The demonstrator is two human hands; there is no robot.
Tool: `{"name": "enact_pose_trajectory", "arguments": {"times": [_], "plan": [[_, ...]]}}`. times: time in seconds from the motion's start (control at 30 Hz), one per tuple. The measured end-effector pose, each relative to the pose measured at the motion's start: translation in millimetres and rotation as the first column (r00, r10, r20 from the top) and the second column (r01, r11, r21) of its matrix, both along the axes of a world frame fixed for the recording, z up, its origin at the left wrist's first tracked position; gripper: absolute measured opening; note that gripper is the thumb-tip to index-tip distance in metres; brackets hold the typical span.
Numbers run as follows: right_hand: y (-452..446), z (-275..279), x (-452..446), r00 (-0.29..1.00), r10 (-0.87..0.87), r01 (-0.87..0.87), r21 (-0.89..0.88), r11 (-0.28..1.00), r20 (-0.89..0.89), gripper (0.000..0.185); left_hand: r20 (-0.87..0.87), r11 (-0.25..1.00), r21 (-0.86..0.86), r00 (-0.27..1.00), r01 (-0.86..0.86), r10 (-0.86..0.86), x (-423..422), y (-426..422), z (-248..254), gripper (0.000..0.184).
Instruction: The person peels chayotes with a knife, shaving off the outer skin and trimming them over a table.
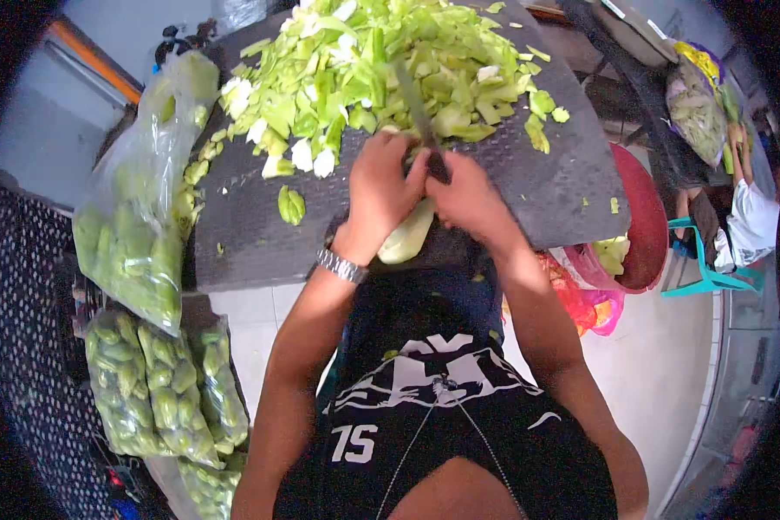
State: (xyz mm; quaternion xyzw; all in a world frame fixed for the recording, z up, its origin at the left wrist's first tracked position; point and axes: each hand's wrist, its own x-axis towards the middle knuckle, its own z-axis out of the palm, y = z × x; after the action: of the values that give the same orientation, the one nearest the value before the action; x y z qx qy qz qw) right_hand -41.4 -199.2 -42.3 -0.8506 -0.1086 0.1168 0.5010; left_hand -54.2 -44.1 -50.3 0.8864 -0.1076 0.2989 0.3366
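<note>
Loosely, greens point(468, 61) strew table point(572, 182); floor point(659, 373) below.

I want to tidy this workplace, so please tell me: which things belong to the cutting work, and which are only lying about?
Belonging to the cutting:
knife in the right hand
pale green vegetable
cut pieces
dark table
probably the red tub and bagged vegetables

Apparently just lying about:
turquoise chair
pink plastic beside the tub

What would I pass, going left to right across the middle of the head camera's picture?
Clear bag of green vegetables, small loose green piece, left hand, right hand, red tub, turquoise stool.
</note>
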Motion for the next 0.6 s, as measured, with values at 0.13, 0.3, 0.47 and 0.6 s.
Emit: {"name": "enact_pose_trajectory", "arguments": {"times": [0.13, 0.3, 0.47, 0.6], "plan": [[-12, 5, -1, 0.993, -0.017, 0.039, 0.185, 0.982, -0.115, 0.026, 0.009, 1.0, -0.026, 1.0, 0.014, -0.014, 4, -3, 7, 0.023], [-46, 14, -4, 0.969, -0.004, 0.074, 0.275, 0.959, -0.248, 0.03, -0.41, 0.962, 0.274, 0.906, 0.014, 0.104, -50, 22, 53, 0.044], [-41, 5, -1, 0.972, 0.032, 0.06, 0.38, 0.923, -0.232, 0.033, -0.5, 0.941, 0.317, 0.864, 0.12, 0.058, -61, 12, 42, 0.053], [-36, 10, -7, 0.967, 0.037, 0.058, 0.362, 0.93, -0.251, 0.035, -0.454, 0.943, 0.293, 0.891, 0.157, -0.008, -73, -6, 39, 0.055]]}}
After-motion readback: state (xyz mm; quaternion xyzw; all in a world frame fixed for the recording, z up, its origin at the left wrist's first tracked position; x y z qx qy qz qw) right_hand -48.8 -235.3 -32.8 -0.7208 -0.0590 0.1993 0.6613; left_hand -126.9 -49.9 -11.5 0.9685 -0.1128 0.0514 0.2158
